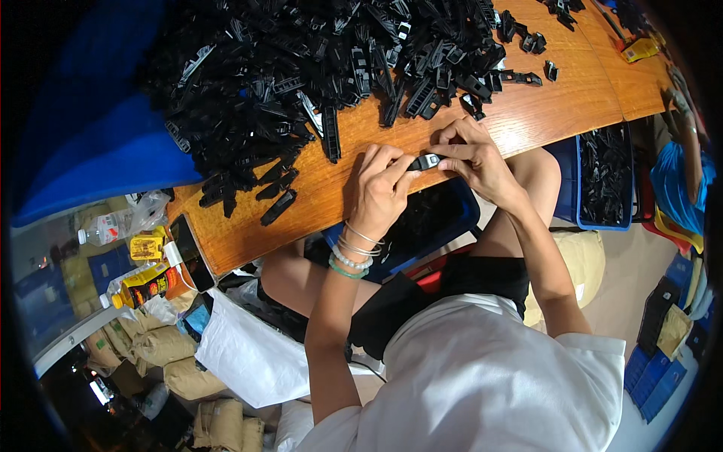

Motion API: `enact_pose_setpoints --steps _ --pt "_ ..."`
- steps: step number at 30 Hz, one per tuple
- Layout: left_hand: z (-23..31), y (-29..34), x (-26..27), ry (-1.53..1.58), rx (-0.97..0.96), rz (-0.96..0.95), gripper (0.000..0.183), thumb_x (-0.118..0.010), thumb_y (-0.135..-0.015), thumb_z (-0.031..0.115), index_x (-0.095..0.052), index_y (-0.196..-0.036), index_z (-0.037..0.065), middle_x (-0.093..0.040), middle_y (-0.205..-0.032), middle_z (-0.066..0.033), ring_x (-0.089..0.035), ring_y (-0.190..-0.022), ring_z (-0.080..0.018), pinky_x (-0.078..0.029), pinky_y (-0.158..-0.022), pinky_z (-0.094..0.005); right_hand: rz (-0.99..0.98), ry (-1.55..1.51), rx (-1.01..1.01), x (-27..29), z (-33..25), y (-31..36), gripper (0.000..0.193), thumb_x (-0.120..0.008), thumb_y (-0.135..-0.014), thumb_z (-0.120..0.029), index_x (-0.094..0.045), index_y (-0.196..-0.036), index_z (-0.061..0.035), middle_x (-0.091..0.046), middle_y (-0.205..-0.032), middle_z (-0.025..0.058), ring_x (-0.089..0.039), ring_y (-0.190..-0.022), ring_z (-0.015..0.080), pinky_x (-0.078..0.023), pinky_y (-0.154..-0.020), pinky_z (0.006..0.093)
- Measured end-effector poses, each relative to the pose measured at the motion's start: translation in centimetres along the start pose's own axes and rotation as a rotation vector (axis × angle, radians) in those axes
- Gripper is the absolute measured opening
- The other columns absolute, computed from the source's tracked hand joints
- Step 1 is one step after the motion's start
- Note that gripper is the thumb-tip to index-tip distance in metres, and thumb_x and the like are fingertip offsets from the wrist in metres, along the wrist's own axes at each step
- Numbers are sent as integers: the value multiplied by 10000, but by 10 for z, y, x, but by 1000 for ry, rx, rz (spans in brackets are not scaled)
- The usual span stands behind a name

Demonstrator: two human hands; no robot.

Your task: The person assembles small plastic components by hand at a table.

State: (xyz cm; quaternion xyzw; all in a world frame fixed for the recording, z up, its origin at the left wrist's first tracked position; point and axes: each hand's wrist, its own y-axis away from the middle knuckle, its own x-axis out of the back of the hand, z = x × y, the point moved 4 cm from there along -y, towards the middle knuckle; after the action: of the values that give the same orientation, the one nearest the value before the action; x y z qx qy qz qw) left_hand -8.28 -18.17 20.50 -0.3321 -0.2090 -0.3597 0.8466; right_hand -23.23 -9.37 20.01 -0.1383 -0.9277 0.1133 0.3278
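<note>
Between my two hands, just over the near edge of the wooden table (527,124), is a small black plastic part (425,162) with a lighter end. My left hand (382,188), with several bracelets at its wrist, pinches the part's left end. The fingers of my right hand (478,162) close on its right end. Beyond my hands a large heap of black plastic parts (301,60) covers the far side of the table. One loose black part (279,207) lies near the left table edge.
Below the table edge stands a blue bin (467,200) by my legs. Another blue bin (565,181) at the right holds black parts. A phone (192,252), a yellow-labelled bottle (143,286) and a clear bottle (105,228) are at the left. Another person's arm (687,128) shows far right.
</note>
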Motion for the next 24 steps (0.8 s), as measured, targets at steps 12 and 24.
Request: enact_pose_setpoints --steps 12,24 --pt "-4 -55 -13 -256 -143 96 288 -720 -780 60 -635 -1045 -12 -598 -920 -142 -600 -794 -283 -504 -694 -356 302 511 133 14 6 -33 210 -647 -755 -1 -662 -965 1 -567 -973 122 -535 -907 288 -434 -779 361" --pt "-4 -29 -10 -126 159 48 117 -613 -879 64 -611 -985 14 -602 -626 -133 -604 -597 -370 -483 -570 -417 287 -151 -259 4 0 12 221 -690 -784 3 -610 -990 8 -593 -929 136 -622 -806 249 -485 -705 331"
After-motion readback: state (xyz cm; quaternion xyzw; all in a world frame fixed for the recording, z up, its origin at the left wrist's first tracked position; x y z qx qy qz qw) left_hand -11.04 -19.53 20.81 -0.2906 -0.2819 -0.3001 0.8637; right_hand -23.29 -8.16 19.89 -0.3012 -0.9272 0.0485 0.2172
